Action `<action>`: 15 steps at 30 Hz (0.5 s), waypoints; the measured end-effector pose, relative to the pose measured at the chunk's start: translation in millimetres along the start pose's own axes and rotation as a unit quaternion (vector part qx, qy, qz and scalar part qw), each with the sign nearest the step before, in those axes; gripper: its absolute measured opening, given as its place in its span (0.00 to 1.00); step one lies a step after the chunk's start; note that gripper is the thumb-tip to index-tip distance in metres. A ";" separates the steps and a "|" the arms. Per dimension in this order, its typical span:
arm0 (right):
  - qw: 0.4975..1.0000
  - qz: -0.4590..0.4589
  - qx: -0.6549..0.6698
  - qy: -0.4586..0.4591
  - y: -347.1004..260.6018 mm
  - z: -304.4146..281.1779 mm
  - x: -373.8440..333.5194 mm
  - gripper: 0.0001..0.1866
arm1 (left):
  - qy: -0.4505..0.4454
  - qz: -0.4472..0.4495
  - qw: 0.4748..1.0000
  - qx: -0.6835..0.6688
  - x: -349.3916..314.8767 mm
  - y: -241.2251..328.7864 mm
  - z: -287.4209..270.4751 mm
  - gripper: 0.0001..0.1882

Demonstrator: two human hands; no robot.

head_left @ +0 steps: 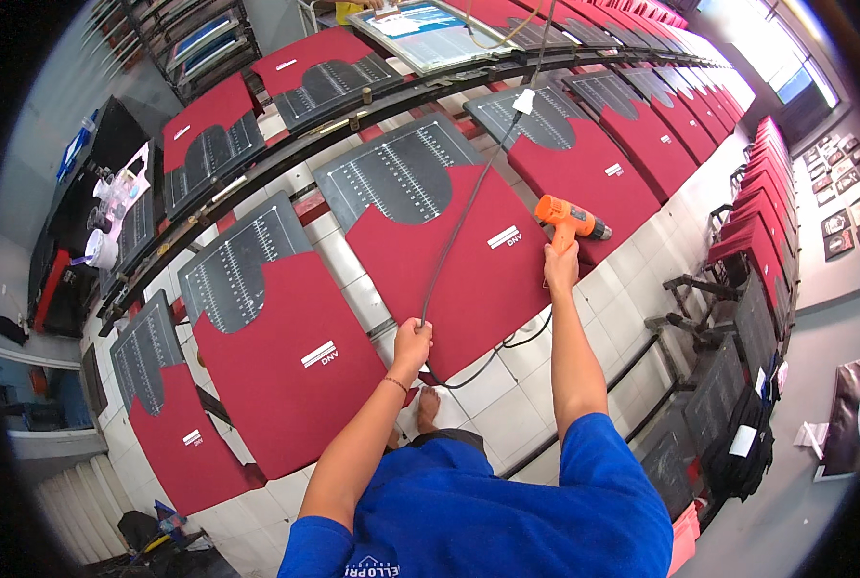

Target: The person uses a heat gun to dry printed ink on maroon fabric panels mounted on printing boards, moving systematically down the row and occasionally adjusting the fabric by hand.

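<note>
Heat gun [563, 214] sits in the right hand's [562, 262] wrapped fingers beside a maroon shirt panel [459, 299], left hand [412, 342] closed round the cable [436, 277], apparently for drying prints [504, 236], the next move likely needing slack.

Cloth [483, 279] lies on a board [377, 178] left of the heat gun [567, 223].

White letters [330, 358] mark red fabric panels [493, 289] (the blue shirt [517, 520] too).

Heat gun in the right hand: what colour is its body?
Orange; the heat gun shows best in the head view.
</note>
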State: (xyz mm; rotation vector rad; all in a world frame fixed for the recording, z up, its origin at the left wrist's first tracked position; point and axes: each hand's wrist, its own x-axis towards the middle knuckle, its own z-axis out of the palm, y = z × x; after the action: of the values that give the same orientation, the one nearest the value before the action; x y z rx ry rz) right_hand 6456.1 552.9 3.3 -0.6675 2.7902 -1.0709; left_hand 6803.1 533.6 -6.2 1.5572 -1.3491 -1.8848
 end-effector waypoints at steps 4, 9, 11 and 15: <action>1.000 -0.017 -0.025 -0.006 2.8 9.0 -5.2 0.38 | 0.167 0.199 0.927 0.271 -11.2 4.2 14.3 0.11; 0.992 -0.043 -0.115 0.037 10.7 9.3 -11.5 0.39 | 0.166 0.259 0.926 0.217 -44.9 6.0 -5.0 0.20; 0.990 -0.121 -0.054 0.049 -3.5 1.2 -48.9 0.33 | 0.170 0.294 0.903 0.261 -77.2 12.9 -58.8 0.19; 0.880 -0.172 0.287 -0.336 -71.4 -5.5 -204.7 0.20 | 0.451 0.247 0.810 0.284 -137.0 -13.1 -233.4 0.10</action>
State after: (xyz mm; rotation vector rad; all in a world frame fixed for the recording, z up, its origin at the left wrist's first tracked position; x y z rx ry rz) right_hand 6665.8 595.9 37.8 -1.1810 1.6897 -1.3069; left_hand 7061.9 540.1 73.4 1.7400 -1.6248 -0.2903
